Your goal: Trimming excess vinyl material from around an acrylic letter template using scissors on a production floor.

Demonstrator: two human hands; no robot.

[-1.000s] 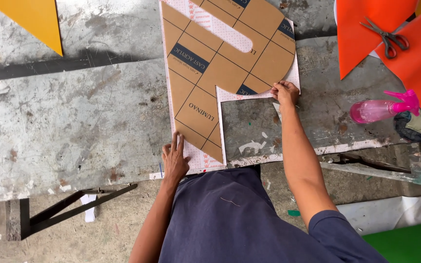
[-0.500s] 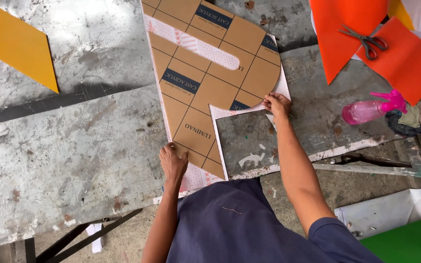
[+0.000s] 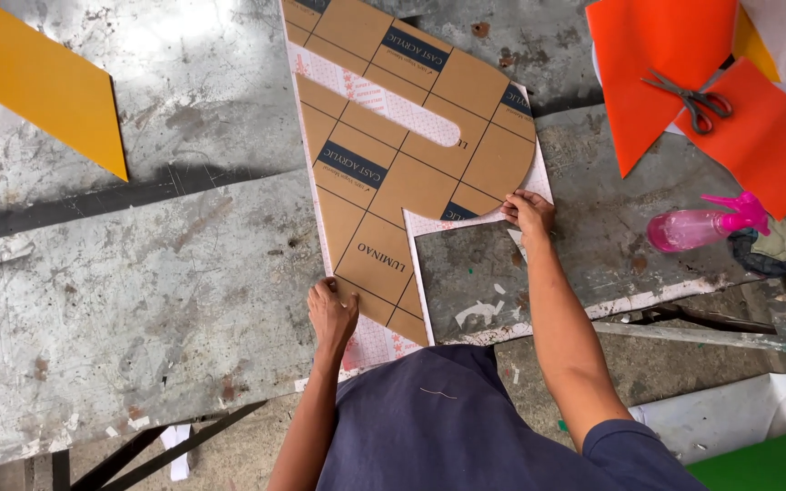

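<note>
Left hand (image 3: 332, 314) flat, fingers spread, and right hand (image 3: 529, 214) pinching both press brown letter cutout (image 3: 393, 164) on metal table (image 3: 138, 273).

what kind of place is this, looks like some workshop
Most likely a sign-making or craft workshop. The left hand and right hand press on a big letter-shaped sheet in brown protective paper, lying on a scarred metal worktable, with orange sheet offcuts, scissors and a pink spray bottle nearby.
</note>
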